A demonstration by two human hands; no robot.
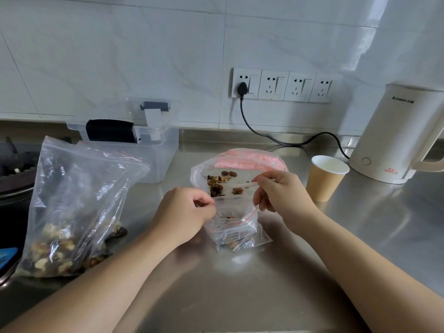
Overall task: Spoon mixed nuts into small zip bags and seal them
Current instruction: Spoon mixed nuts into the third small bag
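bare hands (185, 212) pinching crinkled clear bag (234, 221)

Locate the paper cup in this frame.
In the head view, the paper cup stands on the steel counter, right of centre, between the right hand and the white kettle.

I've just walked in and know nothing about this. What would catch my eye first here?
Two bare hands meet at the centre of the steel counter: the left hand and right hand pinch the mouth of a small zip bag with a few nuts inside. At the left slumps a big bag of mixed nuts. At the far right stand a white kettle and a paper cup.
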